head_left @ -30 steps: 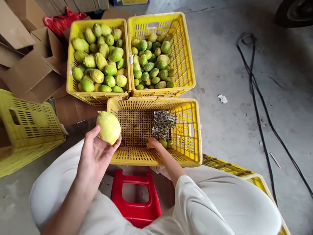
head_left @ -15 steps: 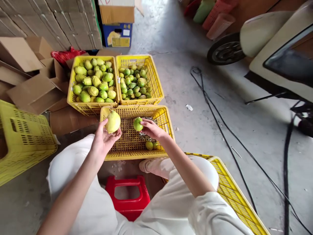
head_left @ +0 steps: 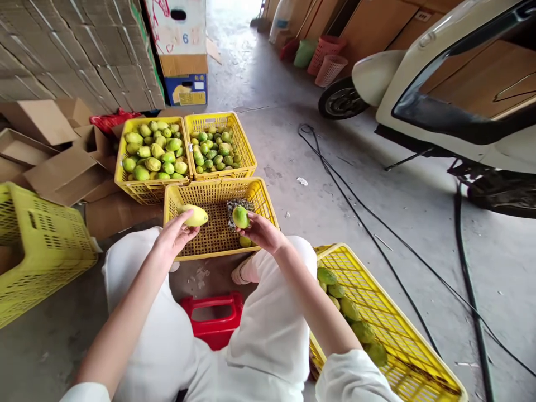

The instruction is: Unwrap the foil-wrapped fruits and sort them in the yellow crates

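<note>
Several yellow crates (head_left: 215, 223) crowd a grey, probably concrete floor (head_left: 326, 218) near cardboard (head_left: 62, 173).

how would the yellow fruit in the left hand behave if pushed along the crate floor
The yellow fruit would probably roll, since its sides look rounded, though perhaps on a curve, as it is longer than wide. It is likely fairly stiff: no dent shows around the fingers of the left hand.
</note>
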Demonstrator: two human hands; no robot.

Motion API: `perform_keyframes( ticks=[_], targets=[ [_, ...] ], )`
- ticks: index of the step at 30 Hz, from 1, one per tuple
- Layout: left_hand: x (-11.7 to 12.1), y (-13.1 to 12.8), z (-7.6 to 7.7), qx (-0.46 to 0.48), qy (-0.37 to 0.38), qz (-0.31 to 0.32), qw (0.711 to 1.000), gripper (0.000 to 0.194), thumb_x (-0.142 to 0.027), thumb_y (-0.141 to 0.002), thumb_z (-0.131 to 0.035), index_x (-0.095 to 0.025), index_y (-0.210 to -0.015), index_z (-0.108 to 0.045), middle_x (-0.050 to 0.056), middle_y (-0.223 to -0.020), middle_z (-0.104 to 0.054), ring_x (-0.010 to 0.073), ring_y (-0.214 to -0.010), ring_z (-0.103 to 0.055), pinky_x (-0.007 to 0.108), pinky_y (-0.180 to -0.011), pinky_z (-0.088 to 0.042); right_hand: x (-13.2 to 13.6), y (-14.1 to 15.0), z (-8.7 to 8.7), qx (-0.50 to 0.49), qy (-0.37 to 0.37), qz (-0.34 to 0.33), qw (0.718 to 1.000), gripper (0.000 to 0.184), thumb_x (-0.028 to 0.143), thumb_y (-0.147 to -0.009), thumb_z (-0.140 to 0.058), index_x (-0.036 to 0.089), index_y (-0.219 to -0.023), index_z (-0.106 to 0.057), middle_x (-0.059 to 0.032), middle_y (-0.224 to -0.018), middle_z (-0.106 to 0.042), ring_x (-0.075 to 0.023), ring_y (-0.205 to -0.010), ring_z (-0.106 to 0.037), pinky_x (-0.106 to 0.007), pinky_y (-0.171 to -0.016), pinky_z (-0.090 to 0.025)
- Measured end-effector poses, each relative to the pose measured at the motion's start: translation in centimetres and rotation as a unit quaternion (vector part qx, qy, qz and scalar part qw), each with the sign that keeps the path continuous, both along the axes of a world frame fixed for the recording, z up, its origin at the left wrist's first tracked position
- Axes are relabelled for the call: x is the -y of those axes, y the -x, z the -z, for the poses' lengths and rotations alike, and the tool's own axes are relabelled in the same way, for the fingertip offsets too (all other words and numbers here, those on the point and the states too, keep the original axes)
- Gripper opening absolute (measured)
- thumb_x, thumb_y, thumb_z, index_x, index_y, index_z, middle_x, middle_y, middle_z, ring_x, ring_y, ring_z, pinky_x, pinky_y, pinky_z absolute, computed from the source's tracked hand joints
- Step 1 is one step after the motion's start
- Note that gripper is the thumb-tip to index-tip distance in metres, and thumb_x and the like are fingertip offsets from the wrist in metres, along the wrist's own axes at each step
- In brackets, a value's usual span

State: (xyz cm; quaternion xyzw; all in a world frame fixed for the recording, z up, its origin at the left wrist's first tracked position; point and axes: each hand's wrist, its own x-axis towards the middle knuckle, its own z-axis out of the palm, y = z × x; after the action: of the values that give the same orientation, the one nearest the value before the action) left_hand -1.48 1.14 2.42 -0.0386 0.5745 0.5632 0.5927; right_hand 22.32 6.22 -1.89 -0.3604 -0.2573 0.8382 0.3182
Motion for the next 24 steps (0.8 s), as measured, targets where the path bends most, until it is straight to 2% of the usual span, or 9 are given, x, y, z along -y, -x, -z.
perform_keyframes(
  ticks=[3,7,11,15,17,20,22,24],
  targets=[
    [1.1,-1.0,1.1,0.006,-0.021,0.012,1.0,0.016,-0.006,-0.08,-0.075,-0.016,-0.089,-0.065,0.008,-0.088,-0.071,0.0174,-0.074,-0.069,0.027,-0.064,-0.058,0.2,0.9,0.1,-0.036,-0.015,0.001,0.999,0.025,0.029,-0.078,-0.079,0.021,-0.1,-0.07,-0.0012,-0.087,-0.073,-0.0138,-0.077,-0.068,-0.023,-0.069,-0.057],
    [1.2,-1.6,2.3,0.013,-0.023,-0.012,1.0,0.015,-0.007,-0.082,-0.072,-0.017,-0.087,-0.063,0.006,-0.087,-0.07,0.016,-0.074,-0.068,0.027,-0.066,-0.058,-0.4,2.3,0.7,-0.042,-0.023,0.015,0.999,0.026,0.027,-0.075,-0.082,0.022,-0.098,-0.07,0.0006,-0.082,-0.072,-0.0119,-0.071,-0.067,-0.021,-0.065,-0.057],
    [0.3,-1.4,2.6,0.044,-0.02,-0.015,0.999,0.006,-0.015,-0.088,-0.068,-0.016,-0.092,-0.064,0.008,-0.087,-0.069,0.0162,-0.075,-0.066,0.027,-0.065,-0.059,-1.0,3.3,1.5,-0.031,-0.025,0.041,0.998,0.027,0.026,-0.077,-0.081,0.024,-0.099,-0.066,0.0024,-0.079,-0.072,-0.0115,-0.065,-0.066,-0.019,-0.057,-0.054],
    [-0.2,-1.3,2.4,0.096,-0.05,-0.037,0.993,0.013,-0.025,-0.092,-0.065,-0.014,-0.101,-0.065,0.007,-0.084,-0.066,0.0137,-0.068,-0.063,0.027,-0.066,-0.061,-1.4,3.8,2.0,-0.042,0.003,0.049,0.998,0.017,0.031,-0.083,-0.074,0.022,-0.094,-0.066,-0.0002,-0.078,-0.073,-0.013,-0.066,-0.067,-0.022,-0.063,-0.059],
    [-0.3,-1.5,2.2,0.106,-0.074,-0.031,0.991,0.019,-0.024,-0.092,-0.065,-0.012,-0.106,-0.065,0.01,-0.088,-0.069,0.0162,-0.073,-0.067,0.029,-0.071,-0.063,-1.6,3.9,2.0,-0.054,0.017,0.048,0.997,0.017,0.035,-0.085,-0.071,0.021,-0.093,-0.067,-0.002,-0.079,-0.075,-0.0142,-0.068,-0.068,-0.025,-0.067,-0.062],
    [-0.4,-1.6,2.1,0.091,-0.107,-0.028,0.99,0.023,-0.017,-0.087,-0.069,-0.012,-0.11,-0.064,0.013,-0.099,-0.073,0.0212,-0.089,-0.073,0.032,-0.08,-0.064,-1.8,4.1,1.8,-0.065,0.004,0.063,0.996,0.026,0.032,-0.079,-0.075,0.021,-0.101,-0.069,-0.002,-0.087,-0.077,-0.0146,-0.075,-0.071,-0.026,-0.075,-0.062],
    [-0.4,-1.5,2.3,0.078,-0.13,-0.029,0.988,0.027,-0.013,-0.082,-0.073,-0.014,-0.108,-0.065,0.012,-0.104,-0.074,0.022,-0.096,-0.073,0.031,-0.084,-0.064,-1.9,4.3,1.8,-0.063,-0.021,0.075,0.995,0.034,0.029,-0.075,-0.08,0.023,-0.107,-0.069,-0.0001,-0.09,-0.077,-0.0139,-0.076,-0.072,-0.025,-0.075,-0.061],
    [-0.4,-1.3,2.8,0.064,-0.153,-0.021,0.986,0.028,-0.011,-0.079,-0.076,-0.014,-0.104,-0.065,0.012,-0.106,-0.074,0.0226,-0.1,-0.073,0.031,-0.084,-0.063,-2.0,4.6,1.9,-0.061,-0.041,0.09,0.993,0.035,0.03,-0.072,-0.083,0.024,-0.103,-0.068,0.0013,-0.088,-0.076,-0.0133,-0.073,-0.07,-0.025,-0.071,-0.06]
  ],
)
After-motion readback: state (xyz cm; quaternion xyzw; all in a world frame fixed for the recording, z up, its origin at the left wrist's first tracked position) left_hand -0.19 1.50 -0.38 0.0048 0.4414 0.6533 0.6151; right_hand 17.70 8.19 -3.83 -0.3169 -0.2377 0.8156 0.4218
